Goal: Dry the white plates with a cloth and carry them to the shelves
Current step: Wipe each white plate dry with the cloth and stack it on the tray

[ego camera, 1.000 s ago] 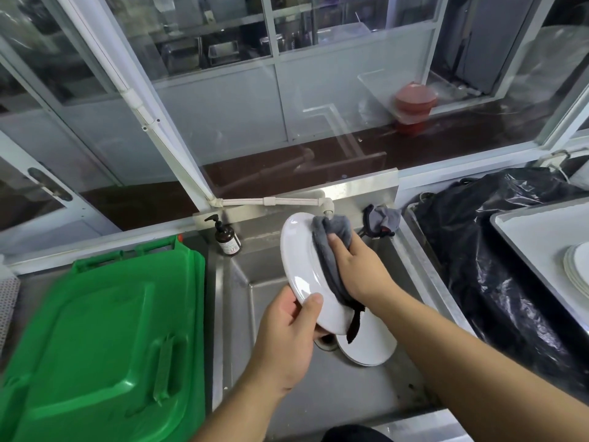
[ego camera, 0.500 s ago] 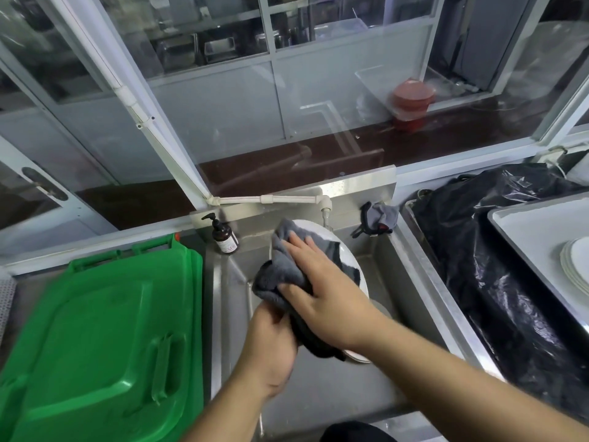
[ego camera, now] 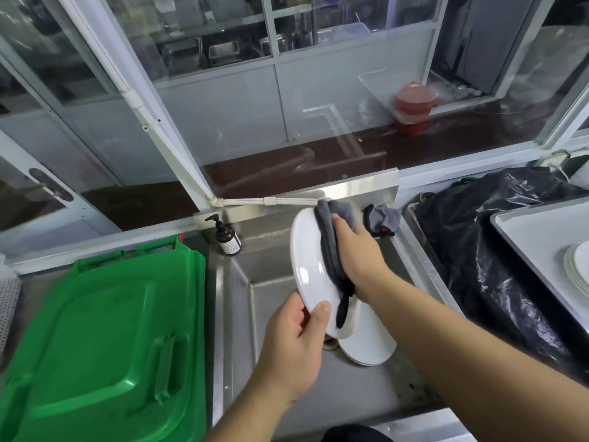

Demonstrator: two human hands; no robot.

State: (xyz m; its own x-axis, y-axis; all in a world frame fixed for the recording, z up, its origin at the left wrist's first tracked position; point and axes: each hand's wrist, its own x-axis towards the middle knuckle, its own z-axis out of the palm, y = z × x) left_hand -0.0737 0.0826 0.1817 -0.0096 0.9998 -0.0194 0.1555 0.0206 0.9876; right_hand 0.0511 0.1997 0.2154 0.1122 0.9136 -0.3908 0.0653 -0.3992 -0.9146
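Above the sink, the left hand pinches the white plate, now turned edge-on, while the right hand presses the cloth against its far face, so drying continues.

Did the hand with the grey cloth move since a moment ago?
Yes. The right hand with the cloth moved right, from the plate's front face to its back, toward the dark rag on the sink edge.

A: What can't we see?
B: Plate in the sink, far part behind the held plate. Stacked plates cut off at rt edge.
A: Green bin lid?
B: Blurred, cut off left & bottom. Bottle label too small to read.
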